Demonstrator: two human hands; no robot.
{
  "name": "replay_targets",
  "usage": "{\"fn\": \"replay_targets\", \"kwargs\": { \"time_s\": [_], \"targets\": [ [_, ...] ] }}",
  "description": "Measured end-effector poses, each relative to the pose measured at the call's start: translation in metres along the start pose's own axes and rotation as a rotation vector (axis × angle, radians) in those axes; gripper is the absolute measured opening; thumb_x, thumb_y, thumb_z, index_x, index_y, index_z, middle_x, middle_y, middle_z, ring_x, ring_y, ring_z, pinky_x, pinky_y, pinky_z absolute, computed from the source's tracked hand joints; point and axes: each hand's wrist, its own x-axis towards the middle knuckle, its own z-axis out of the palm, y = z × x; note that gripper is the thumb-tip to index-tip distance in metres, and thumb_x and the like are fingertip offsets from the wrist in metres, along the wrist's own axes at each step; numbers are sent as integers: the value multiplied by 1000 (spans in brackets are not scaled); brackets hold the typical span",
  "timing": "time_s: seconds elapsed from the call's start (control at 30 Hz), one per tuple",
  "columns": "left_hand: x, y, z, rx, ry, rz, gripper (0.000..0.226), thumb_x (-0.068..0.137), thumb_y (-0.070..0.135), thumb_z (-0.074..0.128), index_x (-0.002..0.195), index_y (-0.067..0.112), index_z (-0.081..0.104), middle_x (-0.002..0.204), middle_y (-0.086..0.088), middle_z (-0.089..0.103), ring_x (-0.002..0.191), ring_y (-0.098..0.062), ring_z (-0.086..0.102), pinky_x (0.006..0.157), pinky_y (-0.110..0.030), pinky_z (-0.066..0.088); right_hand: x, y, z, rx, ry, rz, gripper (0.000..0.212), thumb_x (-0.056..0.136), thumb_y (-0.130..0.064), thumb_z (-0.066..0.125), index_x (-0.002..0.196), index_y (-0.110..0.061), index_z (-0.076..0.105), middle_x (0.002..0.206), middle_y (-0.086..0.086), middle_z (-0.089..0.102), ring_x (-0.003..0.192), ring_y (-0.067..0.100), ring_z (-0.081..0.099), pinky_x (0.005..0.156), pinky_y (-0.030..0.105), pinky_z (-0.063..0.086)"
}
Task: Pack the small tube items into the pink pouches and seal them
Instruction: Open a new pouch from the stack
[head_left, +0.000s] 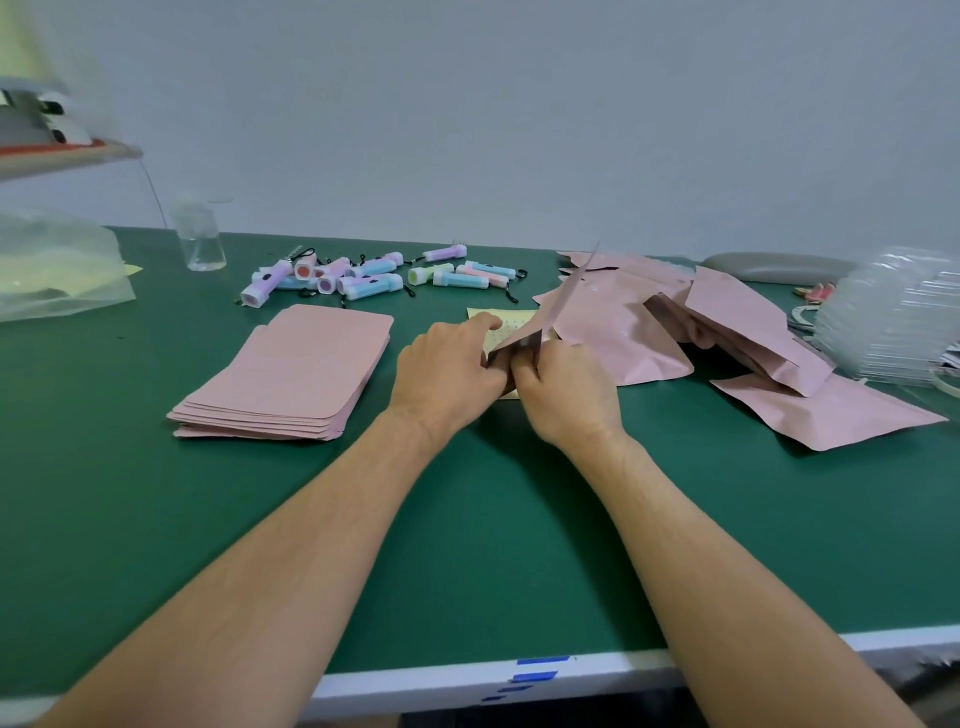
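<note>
Left of centre, flat stack of empty pink pouches (291, 371); pastel tubes (374, 275) w/ black clips heaped above. Centre: left hand (452, 364) & right hand (563, 384) both pinch one matte pink pouch (550, 317) upright. Best press along the whole seal strip. Right: puffy filled pouches (727, 332).

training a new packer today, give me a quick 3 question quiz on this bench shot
1. True or false: both hands, left and right, grip one pink pouch.
2. Where is the flat stack of empty pouches? A) left of the hands B) right of the hands C) on the shelf
3. Fill in: the loose small tube items lie on the green ____, beyond the stack.

Key: 1 true; 2 A; 3 table
</note>
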Motion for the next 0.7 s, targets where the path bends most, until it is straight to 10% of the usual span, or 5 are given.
{"fn": "replay_targets", "kwargs": {
  "time_s": [0.17,0.7],
  "targets": [
    [6,-10,-7,-96,90,-79,21,98,18,50,85,16,66,79,-5,68,72,-32,60,69,-45,55,2,4,-2,55,2,117,43,104,-33,43,63,-19,43,70,6,53,64,29,51,54,34,33],
    [0,2,-14,-97,171,32,54,90,17,54,141,32,63,81,-10,73,74,-37,63,72,-46,59,1,3,-3,106,-15,145,40,104,-32,41,68,-17,48,78,9,59,68,30,54,58,35,36]
  ]
}}
